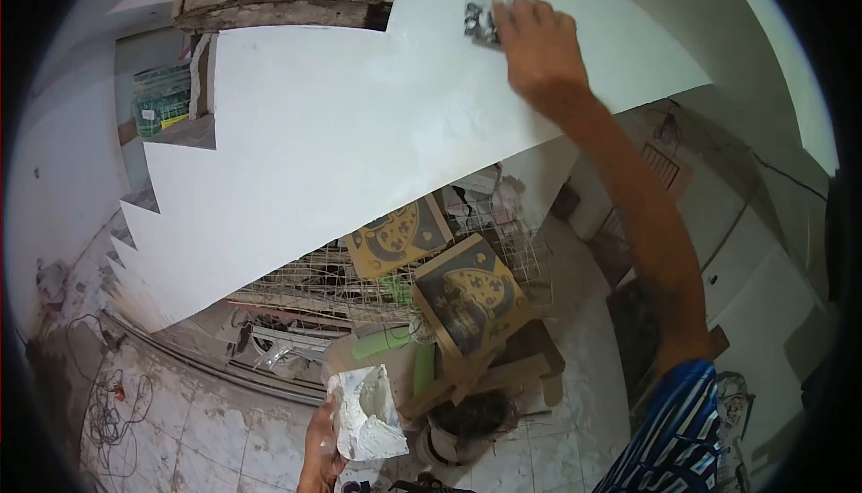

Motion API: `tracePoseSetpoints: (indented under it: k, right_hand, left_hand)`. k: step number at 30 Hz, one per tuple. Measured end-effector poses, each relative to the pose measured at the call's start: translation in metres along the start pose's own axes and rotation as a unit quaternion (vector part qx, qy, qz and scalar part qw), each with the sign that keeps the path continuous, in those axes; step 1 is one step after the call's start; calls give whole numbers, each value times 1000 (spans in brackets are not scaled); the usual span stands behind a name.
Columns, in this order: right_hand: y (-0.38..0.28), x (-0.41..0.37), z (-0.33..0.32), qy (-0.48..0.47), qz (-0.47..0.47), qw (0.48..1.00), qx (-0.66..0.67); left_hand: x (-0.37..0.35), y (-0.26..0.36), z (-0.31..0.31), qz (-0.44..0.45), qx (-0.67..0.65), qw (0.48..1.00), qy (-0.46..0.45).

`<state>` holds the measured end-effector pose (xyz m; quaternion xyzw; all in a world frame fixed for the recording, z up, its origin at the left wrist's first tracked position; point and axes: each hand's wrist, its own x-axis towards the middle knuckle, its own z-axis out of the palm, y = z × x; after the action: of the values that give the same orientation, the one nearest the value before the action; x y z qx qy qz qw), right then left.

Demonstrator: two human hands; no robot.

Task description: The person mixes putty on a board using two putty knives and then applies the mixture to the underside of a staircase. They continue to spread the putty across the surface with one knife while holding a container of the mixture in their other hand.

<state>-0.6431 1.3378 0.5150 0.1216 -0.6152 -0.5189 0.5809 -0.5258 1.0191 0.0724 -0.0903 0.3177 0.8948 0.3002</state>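
Note:
My right hand (546, 55) is raised high, its fingers closed on a flat putty scraper (479, 13) with a shiny, smeared blade. The scraper lies against the smooth white side panel (314, 125) of a staircase, whose stepped edge runs down to the left. Low in the view, my left hand (321, 444) grips a squarish holder of white putty (366, 417). The putty has a rough hollow in its middle and spreads over the holder's sides, so what lies beneath it is hard to make out. The left fingers are partly hidden behind the holder.
Below the panel lie two printed pizza boxes (471, 295), wire mesh (296, 282) and long metal profiles (215, 358). A bucket (440, 444) stands near my left hand. Tangled cable (117, 421) lies on the dirty tiled floor (206, 444). Green packs (162, 98) sit behind the steps.

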Motion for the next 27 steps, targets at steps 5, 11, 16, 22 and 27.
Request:
tracePoseSetpoints:
  k: [5, 11, 16, 22, 27]
  right_hand:
    - [-52, -29, -14, -8, -8, 1000, 23]
    - [-104, -68, -47, -110, -23, 992, 63]
    - [-115, -90, -77, -165, -81, 971, 155]
    - [3, -20, -41, -53, 12, 998, 43]
    - [74, 8, -2, -61, 23, 995, -76]
  left_hand:
    - [3, -2, -4, -6, -22, 1000, 2]
    - [-6, 1, -6, -6, -26, 1000, -2]
    - [1, -5, -27, 25, 25, 999, 16]
    - [2, -4, -28, 10, -29, 1000, 1]
    - [5, -6, -30, 9, -27, 1000, -11]
